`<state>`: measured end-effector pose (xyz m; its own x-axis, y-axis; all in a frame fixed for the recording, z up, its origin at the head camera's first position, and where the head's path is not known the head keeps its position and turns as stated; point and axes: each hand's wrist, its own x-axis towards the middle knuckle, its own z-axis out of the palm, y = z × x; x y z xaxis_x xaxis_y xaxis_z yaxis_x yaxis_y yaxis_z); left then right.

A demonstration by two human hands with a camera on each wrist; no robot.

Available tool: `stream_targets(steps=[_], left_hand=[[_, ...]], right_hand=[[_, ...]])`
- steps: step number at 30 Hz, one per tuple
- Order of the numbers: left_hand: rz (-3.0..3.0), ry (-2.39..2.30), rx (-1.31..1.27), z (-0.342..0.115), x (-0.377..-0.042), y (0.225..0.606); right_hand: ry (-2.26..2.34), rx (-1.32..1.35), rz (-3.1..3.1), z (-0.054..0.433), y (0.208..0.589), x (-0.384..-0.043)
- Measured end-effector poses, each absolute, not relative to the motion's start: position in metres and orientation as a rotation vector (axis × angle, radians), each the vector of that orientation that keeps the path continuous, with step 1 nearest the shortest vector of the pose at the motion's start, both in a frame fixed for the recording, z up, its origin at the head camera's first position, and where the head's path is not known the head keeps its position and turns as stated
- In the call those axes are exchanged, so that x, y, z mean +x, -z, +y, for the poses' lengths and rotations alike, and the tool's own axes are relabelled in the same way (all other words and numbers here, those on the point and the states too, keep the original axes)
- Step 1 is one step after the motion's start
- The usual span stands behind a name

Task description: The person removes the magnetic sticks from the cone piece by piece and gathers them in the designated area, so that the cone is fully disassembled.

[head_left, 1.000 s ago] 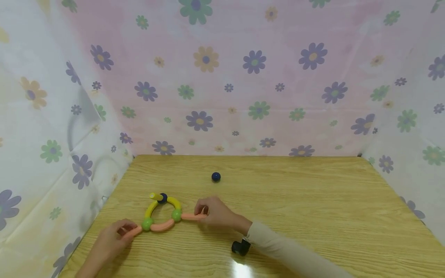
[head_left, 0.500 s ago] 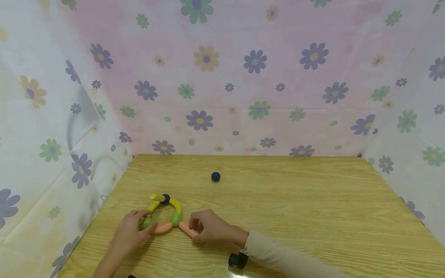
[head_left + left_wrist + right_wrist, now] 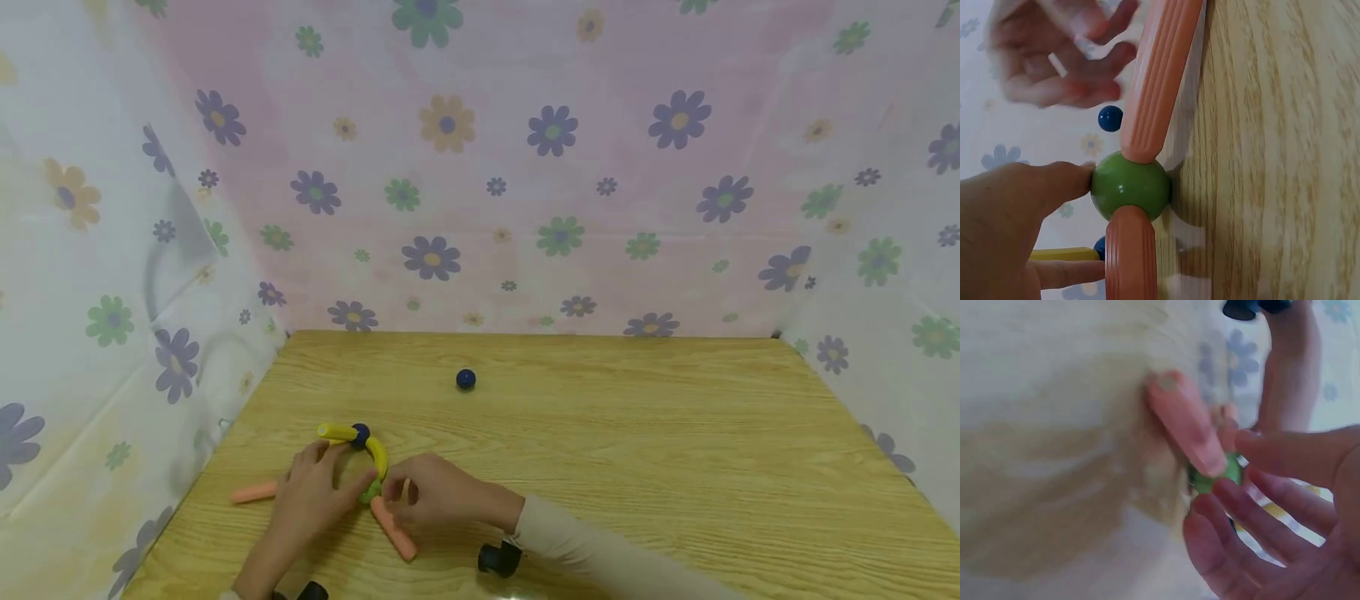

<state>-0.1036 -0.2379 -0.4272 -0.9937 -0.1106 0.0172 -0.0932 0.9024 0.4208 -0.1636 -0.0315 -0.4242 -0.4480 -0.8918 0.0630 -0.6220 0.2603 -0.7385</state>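
On the table's left part lies a ring of magnetic sticks and balls. Its yellow curved stick (image 3: 377, 457) meets a dark blue ball (image 3: 360, 434), where another yellow stick (image 3: 337, 432) juts left. My left hand (image 3: 311, 492) spreads over the ring, its thumb touching the green ball (image 3: 1129, 186); the hand hides the ring's left side. In the left wrist view, orange sticks (image 3: 1160, 81) join that ball above and below. Beside the green ball, my right hand (image 3: 431, 496) has its fingers apart above the lower-right orange stick (image 3: 393, 528), holding nothing; the right wrist view is blurred.
Farther back on the wooden table (image 3: 637, 433) lies a loose dark blue ball (image 3: 466, 380). Another orange stick (image 3: 253, 492) sticks out left of my left hand. Black wrist devices (image 3: 498, 560) sit under the forearms. Flowered cloth (image 3: 487, 167) walls the table.
The left hand has left the left orange stick and moved right over the ring. The right hand has swung the right orange stick down towards me and let it go.
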Motion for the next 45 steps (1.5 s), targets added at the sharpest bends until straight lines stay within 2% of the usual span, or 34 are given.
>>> stream_targets(steps=[10,19,34,45], left_hand=[[-2.988,0.632,-0.063,-0.245,-0.11,0.434],[-2.995,0.6,-0.175,-0.247,-0.114,0.44],[-2.993,0.574,-0.433,-0.251,-0.121,0.435],[-3.081,0.558,-0.582,-0.252,-0.128,0.425]], right_hand=[[1.178,-1.403,2.402,-0.072,0.393,-0.197],[1.213,-1.376,2.397,-0.101,0.395,-0.209],[1.448,-1.231,2.333,-0.058,0.407,-0.22],[1.219,-1.254,2.432,-0.031,0.417,-0.225]])
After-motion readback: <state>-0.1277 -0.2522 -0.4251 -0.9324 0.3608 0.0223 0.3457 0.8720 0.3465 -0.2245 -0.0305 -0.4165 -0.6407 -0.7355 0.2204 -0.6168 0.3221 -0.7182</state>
